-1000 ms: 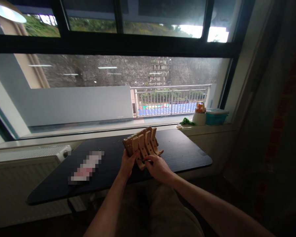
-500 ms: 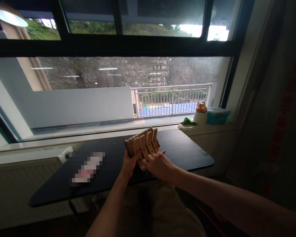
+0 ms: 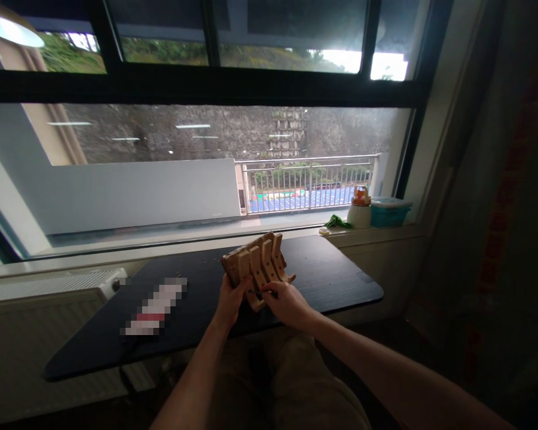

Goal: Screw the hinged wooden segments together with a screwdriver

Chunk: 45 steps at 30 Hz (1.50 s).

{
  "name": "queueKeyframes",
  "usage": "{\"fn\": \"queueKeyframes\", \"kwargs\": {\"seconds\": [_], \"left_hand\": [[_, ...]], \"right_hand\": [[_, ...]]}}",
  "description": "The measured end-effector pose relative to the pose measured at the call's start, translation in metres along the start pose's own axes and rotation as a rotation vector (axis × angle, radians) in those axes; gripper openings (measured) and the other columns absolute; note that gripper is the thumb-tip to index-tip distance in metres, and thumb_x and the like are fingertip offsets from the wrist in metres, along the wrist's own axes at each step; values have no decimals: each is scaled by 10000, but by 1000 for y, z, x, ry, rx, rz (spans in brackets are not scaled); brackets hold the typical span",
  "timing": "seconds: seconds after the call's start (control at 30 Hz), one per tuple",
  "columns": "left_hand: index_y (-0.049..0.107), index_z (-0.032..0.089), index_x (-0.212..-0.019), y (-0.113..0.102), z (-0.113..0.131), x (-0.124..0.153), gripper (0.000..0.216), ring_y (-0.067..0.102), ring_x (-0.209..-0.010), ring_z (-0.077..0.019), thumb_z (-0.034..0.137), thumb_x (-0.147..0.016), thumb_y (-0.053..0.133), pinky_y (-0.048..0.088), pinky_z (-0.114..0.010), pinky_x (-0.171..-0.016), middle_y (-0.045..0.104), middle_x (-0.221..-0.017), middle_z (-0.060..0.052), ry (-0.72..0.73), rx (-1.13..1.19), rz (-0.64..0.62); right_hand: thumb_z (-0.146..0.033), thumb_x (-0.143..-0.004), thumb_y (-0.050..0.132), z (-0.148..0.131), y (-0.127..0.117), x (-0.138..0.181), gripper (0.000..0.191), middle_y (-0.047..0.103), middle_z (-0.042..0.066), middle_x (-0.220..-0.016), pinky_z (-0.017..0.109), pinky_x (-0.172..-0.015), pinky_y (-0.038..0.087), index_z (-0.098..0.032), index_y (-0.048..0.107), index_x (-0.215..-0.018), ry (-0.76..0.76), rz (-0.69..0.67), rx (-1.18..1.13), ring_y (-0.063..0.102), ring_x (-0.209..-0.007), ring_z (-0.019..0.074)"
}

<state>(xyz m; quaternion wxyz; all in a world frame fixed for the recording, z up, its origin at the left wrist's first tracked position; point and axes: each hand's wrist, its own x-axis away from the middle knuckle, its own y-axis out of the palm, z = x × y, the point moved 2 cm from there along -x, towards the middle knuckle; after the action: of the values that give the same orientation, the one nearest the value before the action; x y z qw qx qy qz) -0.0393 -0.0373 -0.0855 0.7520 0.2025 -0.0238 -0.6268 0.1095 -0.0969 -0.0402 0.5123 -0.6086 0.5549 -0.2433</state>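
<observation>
A brown wooden board with several pale wooden pegs [image 3: 268, 254] in a row, each peg with dark holes, is tilted up over the near part of the table. My left hand [image 3: 229, 298] is closed on its lower left corner, thumb on the front. My right hand [image 3: 287, 301] is closed around a thin dark tool [image 3: 262, 292] just in front of the lower ends of the pegs. The tool reaches left toward the leftmost peg; its kind and whether its tip touches the wood cannot be made out.
The black table [image 3: 332, 275] stands before a large window. A pixelated flat item [image 3: 155, 307] lies on its left. On the sill at right are a green cloth [image 3: 338, 221], a white pot [image 3: 358, 215] and a teal box [image 3: 390, 212]. A white radiator [image 3: 49, 298] is at left.
My right hand has drawn back slightly from the pegs, and the thin dark tool now shows at its fingers. My left hand keeps its hold. The whole view has shifted a little.
</observation>
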Motion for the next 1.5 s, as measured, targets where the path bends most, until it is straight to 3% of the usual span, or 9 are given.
{"fn": "queueKeyframes", "kwargs": {"seconds": [0.13,0.23,0.5,0.67,0.87,1.03,1.23,1.4,1.5], "left_hand": [[564,173,-990,0,0,-1,545,638,-733,-181,340,-534,810,506,-319,-683,671,-871,-30,10,-24,4],[569,174,-987,0,-1,-1,539,638,-737,-185,343,-535,809,507,-331,-702,671,-871,-31,13,-33,3],[570,167,-981,-2,-3,-3,534,631,-746,-177,329,-531,808,494,-321,-719,667,-854,-21,11,-42,5],[557,167,-999,0,-1,-1,540,632,-741,-177,334,-545,797,504,-332,-704,668,-878,-26,3,-20,-9],[555,169,-1000,0,-2,-1,525,634,-752,-176,334,-562,792,509,-317,-692,663,-895,-26,11,-22,-10],[554,170,-1007,-2,-3,-3,523,633,-750,-176,344,-573,790,506,-317,-689,662,-892,-28,18,-42,-15],[562,163,-994,-3,-4,-4,523,634,-763,-181,324,-555,797,503,-326,-715,669,-882,-32,25,-53,-4],[563,159,-970,-2,-3,-3,521,631,-731,-177,330,-538,799,500,-326,-702,667,-839,-21,22,-49,10],[565,163,-974,-1,-3,-3,527,633,-738,-180,338,-534,798,499,-327,-703,668,-855,-24,22,-40,7]], "right_hand": [[-335,-845,475,-1,-14,1,288,696,44,-995,267,-699,440,-222,593,-1081,-29,-14,-2,643,-907,207],[-293,-845,471,-10,-25,5,307,682,87,-965,285,-654,435,-158,519,-1117,-182,-42,161,640,-861,227],[-117,-906,348,-15,-22,0,259,664,138,-922,380,-759,443,-123,576,-1029,-518,-98,405,630,-840,243],[-257,-896,438,0,-13,0,222,696,97,-911,340,-771,442,-184,636,-962,-317,-40,175,646,-857,230],[-303,-939,345,5,11,7,326,698,64,-1017,232,-754,457,-180,588,-1119,7,85,-3,646,-926,155],[-324,-894,429,5,3,6,270,703,34,-972,247,-734,457,-214,598,-1075,34,74,-53,650,-905,169],[-210,-858,473,-11,-30,5,195,675,83,-932,305,-686,445,-187,582,-1018,-278,-23,249,641,-838,221],[-120,-914,352,-17,-28,4,238,645,123,-907,346,-691,469,-122,552,-1043,-608,-56,581,627,-815,221],[-121,-909,353,-12,-22,6,252,660,123,-913,363,-710,468,-127,560,-1051,-587,-52,517,631,-816,231]]}}
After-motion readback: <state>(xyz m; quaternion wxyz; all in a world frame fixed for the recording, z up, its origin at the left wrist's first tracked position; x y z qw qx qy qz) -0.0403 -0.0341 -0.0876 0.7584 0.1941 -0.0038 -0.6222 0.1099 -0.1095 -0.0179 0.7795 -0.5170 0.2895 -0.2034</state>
